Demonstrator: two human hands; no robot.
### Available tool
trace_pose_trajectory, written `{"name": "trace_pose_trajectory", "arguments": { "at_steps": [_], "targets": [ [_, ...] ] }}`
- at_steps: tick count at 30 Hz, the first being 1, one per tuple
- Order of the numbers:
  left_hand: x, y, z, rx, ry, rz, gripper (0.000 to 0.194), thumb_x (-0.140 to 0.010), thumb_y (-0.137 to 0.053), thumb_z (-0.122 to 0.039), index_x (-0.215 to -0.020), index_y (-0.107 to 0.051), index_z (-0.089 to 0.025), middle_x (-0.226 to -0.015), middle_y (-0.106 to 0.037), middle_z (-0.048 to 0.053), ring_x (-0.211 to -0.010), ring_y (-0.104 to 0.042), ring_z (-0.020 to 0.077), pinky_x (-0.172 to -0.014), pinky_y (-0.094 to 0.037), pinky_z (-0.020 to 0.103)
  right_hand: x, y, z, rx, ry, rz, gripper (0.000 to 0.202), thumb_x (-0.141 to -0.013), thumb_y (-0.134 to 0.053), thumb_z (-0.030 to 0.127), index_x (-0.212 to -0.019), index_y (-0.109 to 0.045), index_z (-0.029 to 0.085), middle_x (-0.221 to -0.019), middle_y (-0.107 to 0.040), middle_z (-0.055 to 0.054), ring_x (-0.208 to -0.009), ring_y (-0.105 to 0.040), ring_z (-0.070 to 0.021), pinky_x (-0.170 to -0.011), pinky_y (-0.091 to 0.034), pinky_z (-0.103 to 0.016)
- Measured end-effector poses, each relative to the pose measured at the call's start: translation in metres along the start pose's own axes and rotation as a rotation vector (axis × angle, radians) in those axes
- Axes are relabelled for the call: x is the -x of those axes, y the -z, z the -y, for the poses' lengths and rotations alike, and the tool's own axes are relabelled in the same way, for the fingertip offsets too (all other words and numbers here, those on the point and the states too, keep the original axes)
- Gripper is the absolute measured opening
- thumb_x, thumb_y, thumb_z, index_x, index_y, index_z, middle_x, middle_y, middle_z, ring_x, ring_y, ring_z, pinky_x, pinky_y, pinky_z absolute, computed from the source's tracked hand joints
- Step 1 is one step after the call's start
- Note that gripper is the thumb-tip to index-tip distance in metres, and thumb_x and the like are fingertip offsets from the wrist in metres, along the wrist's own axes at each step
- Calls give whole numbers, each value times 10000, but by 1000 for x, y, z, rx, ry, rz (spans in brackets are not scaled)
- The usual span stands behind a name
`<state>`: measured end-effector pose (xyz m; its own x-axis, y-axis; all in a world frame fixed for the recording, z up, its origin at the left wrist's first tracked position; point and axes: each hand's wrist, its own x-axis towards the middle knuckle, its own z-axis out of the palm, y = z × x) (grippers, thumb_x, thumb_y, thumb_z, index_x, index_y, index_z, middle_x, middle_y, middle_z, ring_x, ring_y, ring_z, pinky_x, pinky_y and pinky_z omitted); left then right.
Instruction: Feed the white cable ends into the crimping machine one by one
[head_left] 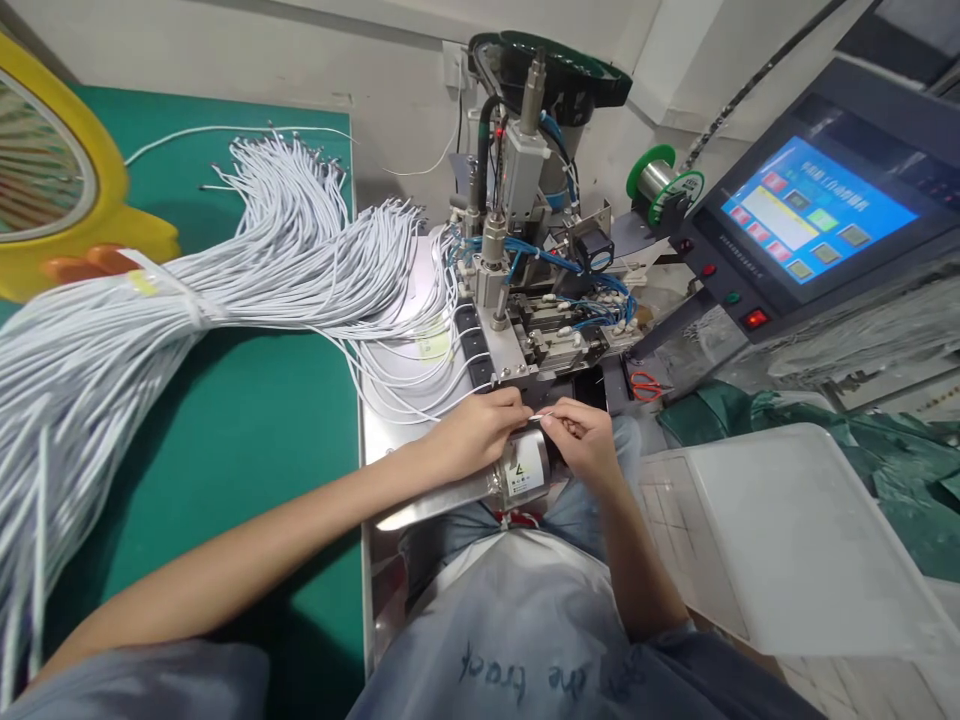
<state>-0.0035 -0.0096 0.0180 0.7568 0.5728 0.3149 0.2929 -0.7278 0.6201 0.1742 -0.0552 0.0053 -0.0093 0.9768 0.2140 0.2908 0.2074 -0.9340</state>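
Note:
My left hand (474,432) pinches a thin white cable (537,417) close to its end, just in front of the machine (510,340). From the right, the fingertips of my right hand (586,438) close on the same short piece of cable. Below the hands sits a metal cylinder with a white label (524,465). A large tied bundle of white cables (247,290) lies to the left, its loose ends fanned toward the machine. Several cables curve over the metal plate (386,425) to the machine's left edge.
A yellow fan (112,190) stands at the far left on the green table mat (277,420). On the right are a lit control screen (817,210), a green wire spool (660,183), red-handled scissors (646,386) and a pale plastic bin (810,540).

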Motion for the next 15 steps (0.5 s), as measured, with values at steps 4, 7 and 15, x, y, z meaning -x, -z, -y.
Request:
{"name": "trace_pose_trajectory", "arguments": {
  "at_steps": [4,7,15],
  "targets": [
    [1,-3,-1,33,0,-46,244,-847,-409,-74,-887,-646,-116,-736,-511,33,-667,-494,108,-600,-388,204,2,-9,-3,-35,2,-77,201,-780,-559,249,-634,-641,137,-549,-425,17,-484,-350,-80,-445,-264,-231],
    [1,-6,-2,36,-18,-116,213,-869,-430,-106,-903,-640,-110,-701,-508,23,-649,-492,101,-581,-378,193,5,-21,-3,-31,22,-211,231,-805,-540,255,-623,-622,139,-550,-428,13,-502,-365,-88,-461,-275,-237],
    [0,5,0,-400,-129,72,322,-784,-337,-5,-935,-606,-98,-767,-521,56,-635,-476,137,-544,-356,247,-1,-5,3,148,51,-12,256,-787,-533,204,-538,-534,145,-508,-337,42,-455,-290,-65,-450,-228,-237]
  ]
}}
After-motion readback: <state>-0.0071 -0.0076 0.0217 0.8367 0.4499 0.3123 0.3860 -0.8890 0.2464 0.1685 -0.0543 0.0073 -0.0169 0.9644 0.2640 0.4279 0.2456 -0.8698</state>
